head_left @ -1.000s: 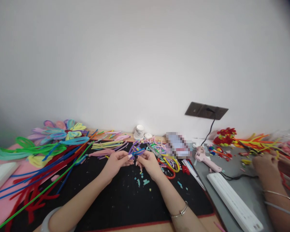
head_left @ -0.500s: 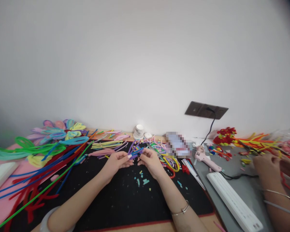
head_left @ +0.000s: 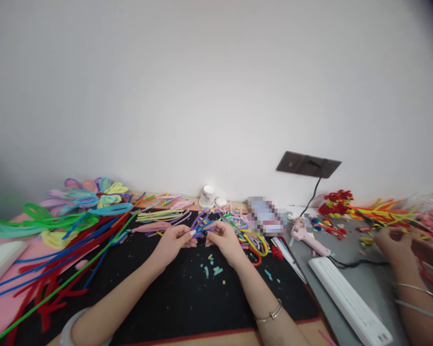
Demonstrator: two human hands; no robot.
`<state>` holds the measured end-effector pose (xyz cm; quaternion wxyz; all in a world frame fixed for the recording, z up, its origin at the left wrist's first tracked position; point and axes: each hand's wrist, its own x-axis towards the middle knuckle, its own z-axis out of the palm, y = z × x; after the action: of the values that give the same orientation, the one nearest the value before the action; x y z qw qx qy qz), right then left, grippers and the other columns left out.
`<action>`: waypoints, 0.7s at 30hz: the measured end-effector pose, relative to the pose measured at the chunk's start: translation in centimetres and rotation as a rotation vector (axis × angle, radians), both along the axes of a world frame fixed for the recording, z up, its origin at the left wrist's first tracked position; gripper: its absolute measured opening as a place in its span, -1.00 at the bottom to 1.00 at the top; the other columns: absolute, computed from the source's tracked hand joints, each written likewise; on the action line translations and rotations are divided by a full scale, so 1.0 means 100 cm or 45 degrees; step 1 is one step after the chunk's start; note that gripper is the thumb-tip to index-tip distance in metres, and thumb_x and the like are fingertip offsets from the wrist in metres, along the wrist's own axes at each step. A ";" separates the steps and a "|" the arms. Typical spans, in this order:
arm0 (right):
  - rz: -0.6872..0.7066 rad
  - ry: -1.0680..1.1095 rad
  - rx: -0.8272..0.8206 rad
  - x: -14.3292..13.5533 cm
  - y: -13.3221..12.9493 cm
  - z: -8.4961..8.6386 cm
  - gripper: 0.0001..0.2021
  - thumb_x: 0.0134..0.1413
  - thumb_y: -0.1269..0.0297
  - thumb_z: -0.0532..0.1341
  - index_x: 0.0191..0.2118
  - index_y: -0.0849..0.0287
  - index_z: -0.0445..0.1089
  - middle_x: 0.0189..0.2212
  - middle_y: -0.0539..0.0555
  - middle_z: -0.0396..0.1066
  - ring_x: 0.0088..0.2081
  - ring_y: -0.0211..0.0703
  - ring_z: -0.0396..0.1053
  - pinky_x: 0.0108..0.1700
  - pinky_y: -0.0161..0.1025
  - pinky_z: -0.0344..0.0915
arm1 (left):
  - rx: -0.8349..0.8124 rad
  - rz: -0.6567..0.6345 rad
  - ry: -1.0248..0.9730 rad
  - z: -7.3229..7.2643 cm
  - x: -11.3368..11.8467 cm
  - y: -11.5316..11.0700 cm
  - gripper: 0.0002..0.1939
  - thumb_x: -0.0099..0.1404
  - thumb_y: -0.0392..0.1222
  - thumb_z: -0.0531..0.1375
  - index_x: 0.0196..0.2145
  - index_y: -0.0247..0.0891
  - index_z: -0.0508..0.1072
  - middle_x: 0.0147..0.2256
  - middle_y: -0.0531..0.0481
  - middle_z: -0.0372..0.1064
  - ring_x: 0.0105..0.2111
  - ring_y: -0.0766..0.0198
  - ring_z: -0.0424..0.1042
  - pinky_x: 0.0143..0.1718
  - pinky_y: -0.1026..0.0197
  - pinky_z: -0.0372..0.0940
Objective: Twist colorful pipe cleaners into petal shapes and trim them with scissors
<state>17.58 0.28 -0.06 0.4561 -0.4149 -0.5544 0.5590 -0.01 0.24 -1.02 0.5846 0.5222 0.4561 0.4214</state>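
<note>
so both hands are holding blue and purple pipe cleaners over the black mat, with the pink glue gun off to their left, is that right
The side is wrong: the head view shows the pink glue gun off to the right. The left hand and right hand do hold blue and purple pipe cleaners over the black mat.

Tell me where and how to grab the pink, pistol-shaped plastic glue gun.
Take the straight pink handle, probably from above and the near right: the glue gun lies with its handle slanting that way, and the long white plastic power strip sits close on the near side.
</note>
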 end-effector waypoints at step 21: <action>0.000 -0.607 0.549 0.003 -0.003 0.004 -0.88 -0.02 0.38 0.16 -0.39 0.20 0.46 -0.47 0.03 0.43 -0.42 -0.22 0.33 -0.33 -0.31 0.22 | 0.108 -0.140 0.106 -0.001 0.000 -0.003 -0.72 0.10 0.00 0.18 -0.53 -0.29 0.32 -0.56 0.01 0.42 -0.53 0.28 0.42 -0.39 0.22 0.31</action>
<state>17.92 0.02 0.34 0.3909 -0.4279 -0.7513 0.3157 0.00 -0.04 -1.11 0.5647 0.5877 0.4324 0.3857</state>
